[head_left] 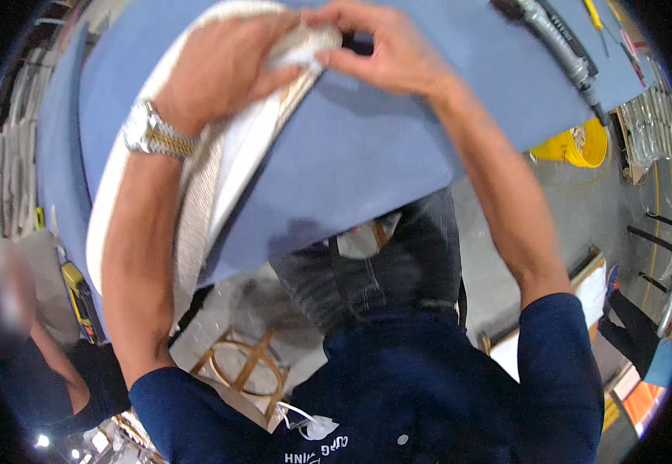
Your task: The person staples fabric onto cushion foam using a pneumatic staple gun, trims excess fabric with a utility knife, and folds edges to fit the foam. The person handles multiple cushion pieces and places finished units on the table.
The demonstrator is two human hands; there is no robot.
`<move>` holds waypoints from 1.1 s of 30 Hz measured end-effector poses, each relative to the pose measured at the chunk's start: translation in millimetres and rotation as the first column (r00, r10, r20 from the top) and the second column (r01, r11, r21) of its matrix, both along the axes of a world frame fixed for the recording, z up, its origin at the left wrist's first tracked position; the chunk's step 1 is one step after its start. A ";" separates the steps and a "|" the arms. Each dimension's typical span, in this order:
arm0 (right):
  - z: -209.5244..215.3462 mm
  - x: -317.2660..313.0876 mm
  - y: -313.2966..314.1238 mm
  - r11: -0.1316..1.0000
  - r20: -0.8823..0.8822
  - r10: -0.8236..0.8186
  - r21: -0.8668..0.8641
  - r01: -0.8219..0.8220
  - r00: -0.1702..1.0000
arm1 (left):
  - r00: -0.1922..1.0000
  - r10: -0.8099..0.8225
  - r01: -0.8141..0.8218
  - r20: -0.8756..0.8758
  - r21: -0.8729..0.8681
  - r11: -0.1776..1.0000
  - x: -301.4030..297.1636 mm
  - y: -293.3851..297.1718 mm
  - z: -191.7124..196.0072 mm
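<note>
Both hands on the trim now! Left hand (224, 66) and right hand (386, 50) pinch the strip's (197, 193) white end tight above the blue table (367, 147).

Two hands, left hand (220, 66) and right hand (386, 50); one wristwatch (150, 131); one blue-topped desk (398, 131); one yellow bucket (583, 143) beside the desk.
</note>
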State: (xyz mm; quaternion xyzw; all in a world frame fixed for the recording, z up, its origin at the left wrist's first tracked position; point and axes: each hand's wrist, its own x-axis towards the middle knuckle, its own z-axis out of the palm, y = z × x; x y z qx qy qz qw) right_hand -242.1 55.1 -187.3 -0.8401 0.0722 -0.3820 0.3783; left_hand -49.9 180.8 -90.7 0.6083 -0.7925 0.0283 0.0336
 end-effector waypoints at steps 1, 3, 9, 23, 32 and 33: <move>10.2 -1.1 6.2 0.997 -0.111 0.012 0.073 -0.004 0.994 | 0.997 -0.040 0.038 -0.071 -0.042 0.998 0.4 2.6 2.1; 28.4 0.3 19.1 0.979 -0.324 0.055 0.201 0.011 0.945 | 0.971 0.058 -0.024 -0.233 0.149 0.989 2.5 -1.1 3.7; 23.0 12.8 31.6 0.989 -0.165 -0.094 0.100 0.112 0.982 | 0.973 -0.195 0.174 -0.124 -0.162 0.971 16.7 -8.7 -4.3; 20.5 3.2 16.3 0.898 -0.051 0.178 0.416 -0.142 0.983 | 1.000 0.009 -0.009 0.000 0.004 1.000 -14.0 3.0 25.8; 19.4 8.2 15.8 0.870 -0.090 0.163 0.484 -0.099 0.983 | 0.988 0.122 -0.127 -0.097 -0.052 0.991 3.2 1.7 1.6; 19.1 6.9 15.7 0.872 -0.067 0.169 0.476 -0.117 0.983 | 0.987 0.117 -0.127 -0.107 -0.087 0.988 0.4 1.1 1.8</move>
